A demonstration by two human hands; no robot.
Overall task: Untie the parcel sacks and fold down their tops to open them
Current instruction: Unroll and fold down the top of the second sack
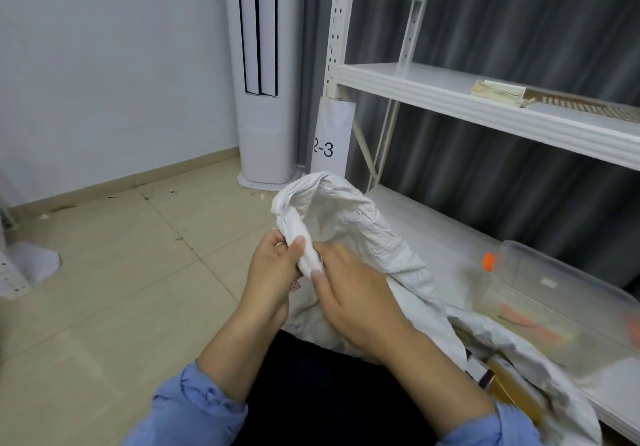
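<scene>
A white woven parcel sack (349,217) stands in front of me, its mouth open and its rim rolled into a thick band. My left hand (273,272) pinches the rolled rim at the near side, thumb on top. My right hand (349,303) grips the same rolled rim just to the right, fingers curled over it and thumb against the fabric. The sack's body sags down to the right across the lower shelf. What is inside the sack is hidden.
A white metal shelf rack (485,106) stands to the right, with a "2-3" label (329,140) on its post. A clear plastic box (561,307) sits on the lower shelf. A white floor air conditioner (263,99) stands in the corner. Tiled floor (121,272) lies left.
</scene>
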